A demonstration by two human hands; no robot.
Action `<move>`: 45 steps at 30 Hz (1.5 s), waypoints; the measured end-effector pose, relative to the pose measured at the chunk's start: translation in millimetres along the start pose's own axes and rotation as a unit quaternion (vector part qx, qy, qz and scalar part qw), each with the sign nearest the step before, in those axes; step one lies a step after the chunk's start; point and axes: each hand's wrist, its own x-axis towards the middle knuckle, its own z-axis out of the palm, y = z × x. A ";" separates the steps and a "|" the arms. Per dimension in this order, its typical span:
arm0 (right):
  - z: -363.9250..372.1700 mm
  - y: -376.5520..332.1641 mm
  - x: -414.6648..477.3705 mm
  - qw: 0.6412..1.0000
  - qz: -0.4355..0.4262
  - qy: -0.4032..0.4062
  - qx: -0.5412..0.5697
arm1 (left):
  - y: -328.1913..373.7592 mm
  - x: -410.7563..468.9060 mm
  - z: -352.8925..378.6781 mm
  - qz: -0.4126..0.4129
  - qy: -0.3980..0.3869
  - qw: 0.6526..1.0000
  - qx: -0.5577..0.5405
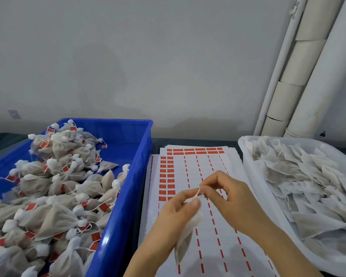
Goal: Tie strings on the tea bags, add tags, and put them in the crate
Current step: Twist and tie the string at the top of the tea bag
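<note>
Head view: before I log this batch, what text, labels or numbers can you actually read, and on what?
Red tags on the tied tea bags in the blue crate: pale marks, too blurred to read.
Red stickers on the white sheet: too small to read.
Tea bag in the left hand, string in the right hand: no print.
Nothing else readable.

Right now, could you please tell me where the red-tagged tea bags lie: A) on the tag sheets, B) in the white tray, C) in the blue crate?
C: the red-tagged tea bags are heaped in the blue crate; the white tray holds untagged ones.
</note>
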 end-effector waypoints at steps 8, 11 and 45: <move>-0.2 11.5 -0.9 0.988 -0.082 0.089 -0.100 | -4.4 -5.6 12.8 0.064 -0.029 0.988 0.136; 3.5 10.3 -3.7 0.984 -0.086 0.108 -0.116 | -6.3 -8.3 10.2 0.060 -0.048 0.983 0.167; 8.8 -46.9 -16.8 0.965 0.162 -0.107 0.175 | -58.7 -32.2 15.7 0.102 0.194 0.954 0.204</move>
